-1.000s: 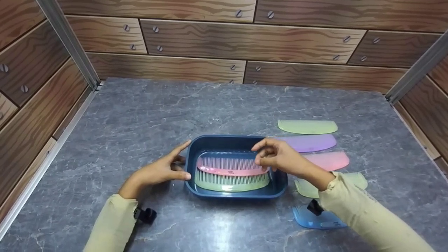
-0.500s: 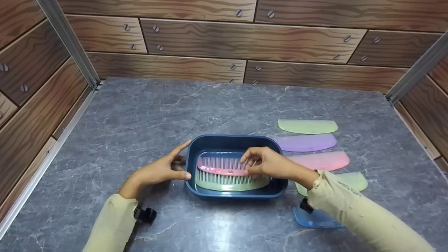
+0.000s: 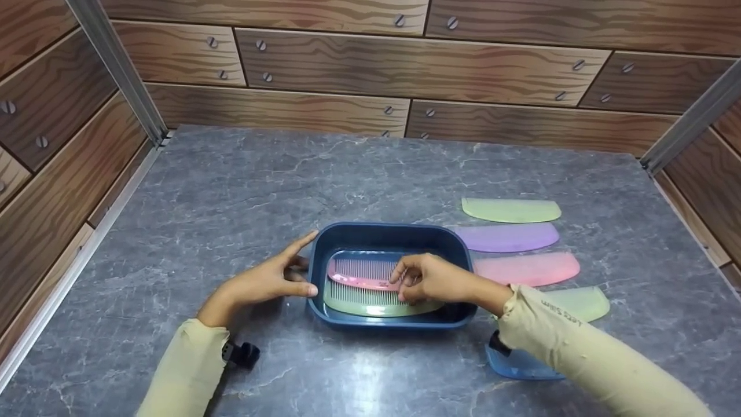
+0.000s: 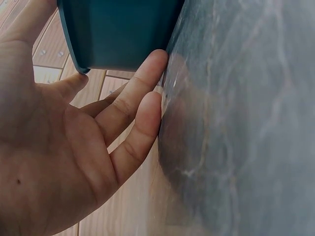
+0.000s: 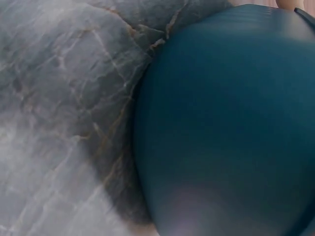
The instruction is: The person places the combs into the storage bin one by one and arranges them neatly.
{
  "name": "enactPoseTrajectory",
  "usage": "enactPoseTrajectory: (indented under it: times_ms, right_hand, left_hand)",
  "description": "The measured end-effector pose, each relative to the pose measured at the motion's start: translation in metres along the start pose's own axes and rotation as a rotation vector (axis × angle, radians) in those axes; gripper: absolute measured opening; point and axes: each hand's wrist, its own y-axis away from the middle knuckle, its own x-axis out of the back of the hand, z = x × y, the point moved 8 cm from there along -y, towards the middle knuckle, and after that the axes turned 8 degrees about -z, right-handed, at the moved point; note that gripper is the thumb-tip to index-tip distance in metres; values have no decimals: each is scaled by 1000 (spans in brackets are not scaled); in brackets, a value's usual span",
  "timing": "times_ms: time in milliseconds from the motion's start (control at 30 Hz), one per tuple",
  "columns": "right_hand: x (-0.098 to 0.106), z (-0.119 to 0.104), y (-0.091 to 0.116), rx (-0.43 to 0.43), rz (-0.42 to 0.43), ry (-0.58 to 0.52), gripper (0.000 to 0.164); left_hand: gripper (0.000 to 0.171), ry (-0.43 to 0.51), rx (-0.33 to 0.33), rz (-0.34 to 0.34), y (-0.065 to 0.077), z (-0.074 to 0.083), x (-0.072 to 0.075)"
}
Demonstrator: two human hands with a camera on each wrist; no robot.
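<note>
The fingers of the right hand (image 3: 431,280) curl at the pink comb (image 3: 359,282); whether they pinch it I cannot tell, but its solid spine would be the surer hold. It lies toward 12 o'clock of the green comb (image 3: 370,310) inside the blue tub (image 3: 393,325), whose 9 o'clock side the left hand (image 3: 260,284), fingers spread, should brace.

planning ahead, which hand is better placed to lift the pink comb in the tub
Probably the right hand: it's at the pink comb; the left hand touches the tub from outside.
</note>
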Motion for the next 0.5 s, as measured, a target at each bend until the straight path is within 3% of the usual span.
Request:
enactPoseTrajectory:
  times_ms: [500]
  right_hand:
    - [-2, 0, -4, 33, -17, 26, 24]
  left_hand:
    - [102, 0, -13, -11, 0, -2, 0]
